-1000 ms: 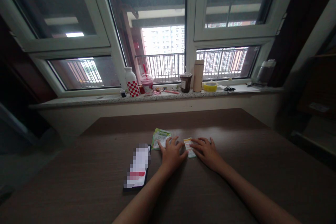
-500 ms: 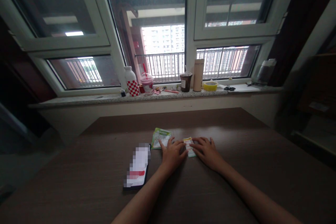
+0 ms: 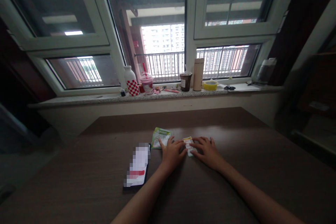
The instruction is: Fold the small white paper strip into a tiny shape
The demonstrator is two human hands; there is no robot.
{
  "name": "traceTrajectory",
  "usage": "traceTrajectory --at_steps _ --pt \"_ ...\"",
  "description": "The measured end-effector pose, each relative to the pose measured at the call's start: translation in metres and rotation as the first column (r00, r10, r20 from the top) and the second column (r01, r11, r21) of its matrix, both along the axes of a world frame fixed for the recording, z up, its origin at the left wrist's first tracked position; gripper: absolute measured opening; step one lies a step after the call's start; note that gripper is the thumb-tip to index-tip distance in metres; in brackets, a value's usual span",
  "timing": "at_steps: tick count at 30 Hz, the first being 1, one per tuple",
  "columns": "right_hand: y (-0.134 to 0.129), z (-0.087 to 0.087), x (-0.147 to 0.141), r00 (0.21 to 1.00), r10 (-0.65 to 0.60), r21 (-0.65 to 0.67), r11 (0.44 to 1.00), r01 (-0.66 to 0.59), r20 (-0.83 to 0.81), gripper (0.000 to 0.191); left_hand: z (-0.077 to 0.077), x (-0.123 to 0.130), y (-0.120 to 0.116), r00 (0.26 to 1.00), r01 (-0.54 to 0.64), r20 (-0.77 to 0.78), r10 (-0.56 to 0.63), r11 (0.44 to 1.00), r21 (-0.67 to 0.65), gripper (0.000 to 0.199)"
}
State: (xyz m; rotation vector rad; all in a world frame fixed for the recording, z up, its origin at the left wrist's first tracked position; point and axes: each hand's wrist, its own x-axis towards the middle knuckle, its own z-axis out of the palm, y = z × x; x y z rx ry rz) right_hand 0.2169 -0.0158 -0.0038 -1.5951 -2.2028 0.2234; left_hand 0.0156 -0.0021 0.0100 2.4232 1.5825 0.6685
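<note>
A small printed packet [image 3: 188, 141], white with a yellow top strip and green lower edge, lies flat on the brown table [image 3: 110, 129] between my hands. My left hand [image 3: 172, 151] rests at its left edge with fingers spread. From the right, my right hand [image 3: 207, 149] lays its outstretched fingertips on the packet, covering part of it. A green and white sachet [image 3: 160, 137] lies just beyond my left thumb, partly behind that hand. To the left of my left forearm is a phone [image 3: 138, 166] with a lit, blurred screen.
Along the stone windowsill [image 3: 105, 100] stand a checkered white bottle [image 3: 131, 81], a pink drink cup [image 3: 147, 83], a dark drink cup [image 3: 185, 81], a beige flask [image 3: 198, 74], yellow tape [image 3: 210, 85] and scissors [image 3: 229, 88]. The table's far edge lies below the sill.
My right fingers have shifted very slightly on the packet. My left hand, the sachet and the phone look the same.
</note>
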Motion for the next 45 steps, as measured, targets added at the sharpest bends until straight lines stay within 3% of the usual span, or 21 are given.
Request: traceTrajectory --at_steps 16,39,45 --pt "-0.0013 0.0028 -0.0008 1.0 -0.001 -0.015 1.0 0.001 -0.001 0.04 -0.0072 0.0002 0.0019 0.998 -0.027 -0.056 0.029 0.999 0.035 0.039" --pt "-0.0037 0.0037 -0.002 0.999 0.012 0.001 1.0 -0.012 0.039 0.039 -0.0071 0.0009 0.0027 0.995 -0.051 -0.085 0.055 0.998 0.043 0.038" --pt "-0.0023 0.0018 -0.0015 0.999 0.02 0.003 1.0 -0.02 0.042 0.04 -0.0028 0.0002 0.0012 0.996 0.05 -0.077 -0.046 0.998 0.049 0.033"
